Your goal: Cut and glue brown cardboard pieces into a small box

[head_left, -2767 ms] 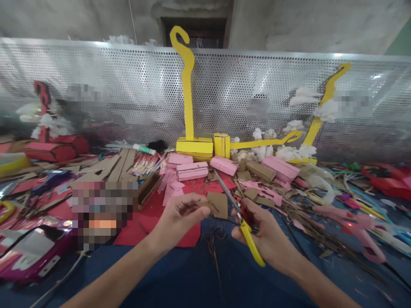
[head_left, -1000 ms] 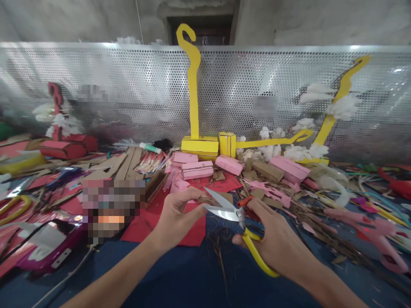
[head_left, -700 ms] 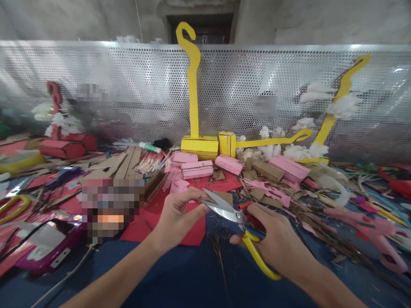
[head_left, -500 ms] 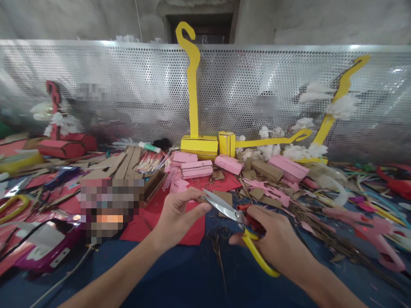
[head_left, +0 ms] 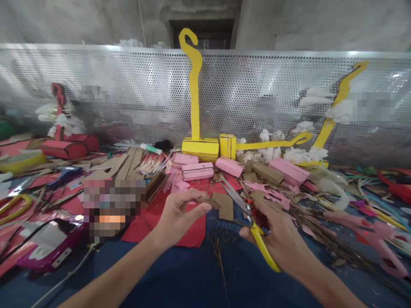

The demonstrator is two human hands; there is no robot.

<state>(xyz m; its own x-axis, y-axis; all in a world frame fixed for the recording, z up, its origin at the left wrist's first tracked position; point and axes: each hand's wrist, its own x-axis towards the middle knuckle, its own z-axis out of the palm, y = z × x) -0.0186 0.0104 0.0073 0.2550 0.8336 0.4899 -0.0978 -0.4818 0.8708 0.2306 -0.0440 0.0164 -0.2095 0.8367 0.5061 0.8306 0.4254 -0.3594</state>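
Observation:
My left hand (head_left: 180,216) pinches a small brown cardboard piece (head_left: 221,204) between thumb and fingers, holding it just above the blue table. My right hand (head_left: 282,244) is closed round the yellow and red handles of a pair of scissors (head_left: 253,224). The steel blades point up and away to the left, closed together beside the right edge of the cardboard. Thin brown trimmings (head_left: 218,246) lie on the blue surface under both hands.
Pink paper-covered boxes (head_left: 196,170), brown cardboard scraps and a red sheet (head_left: 189,231) litter the table. Yellow hook-shaped cardboard models (head_left: 194,94) stand against a perforated metal screen (head_left: 128,90). A pink glue gun (head_left: 369,224) lies right; a magenta case (head_left: 41,246) left.
The scissors swung from pointing left with blades spread near my left fingers to pointing up and away with blades closed. The cardboard piece now shows clearly in my left hand.

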